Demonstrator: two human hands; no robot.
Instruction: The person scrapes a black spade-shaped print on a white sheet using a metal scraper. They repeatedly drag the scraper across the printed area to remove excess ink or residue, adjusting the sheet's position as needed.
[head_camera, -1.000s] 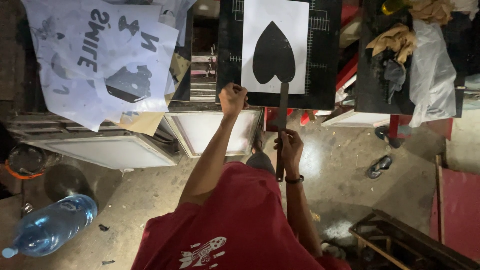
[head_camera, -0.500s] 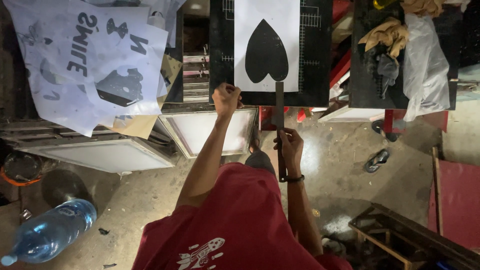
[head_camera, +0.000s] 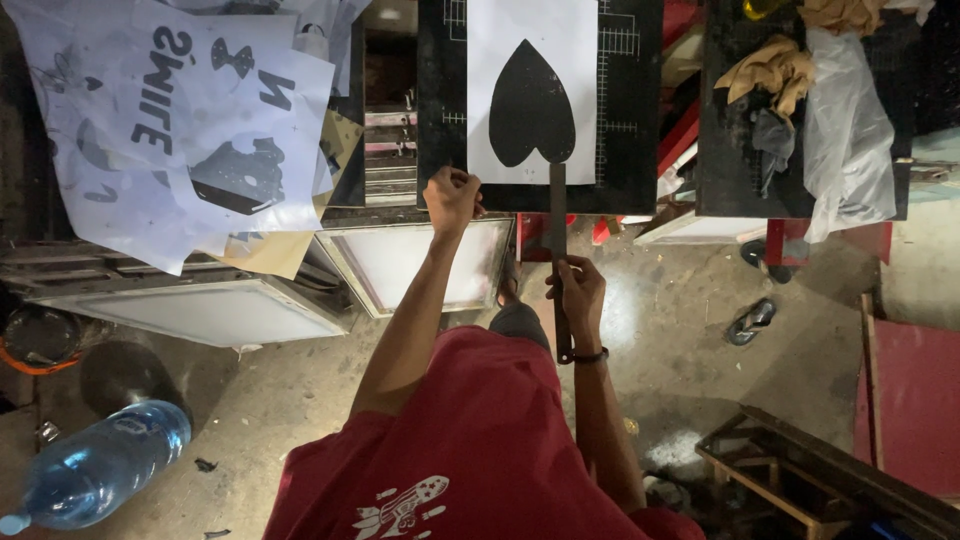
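Over the black board (head_camera: 630, 120), right hand (head_camera: 578, 292) wrapped round a thin flat metal strip (head_camera: 559, 260); left hand (head_camera: 452, 195) fisted on white heart-print paper (head_camera: 530, 90)'s edge, pinch unclear.

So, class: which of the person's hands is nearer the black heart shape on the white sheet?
Left. The left hand sits beside the heart, at its lower left; the right hand is well below it.

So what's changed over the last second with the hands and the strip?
Very little. The left hand is fisted at the dark board's lower edge, as before. The right hand grips the long dark strip, its tip at the black heart on the white sheet. Nothing taken up or let go; only the view shifted slightly.
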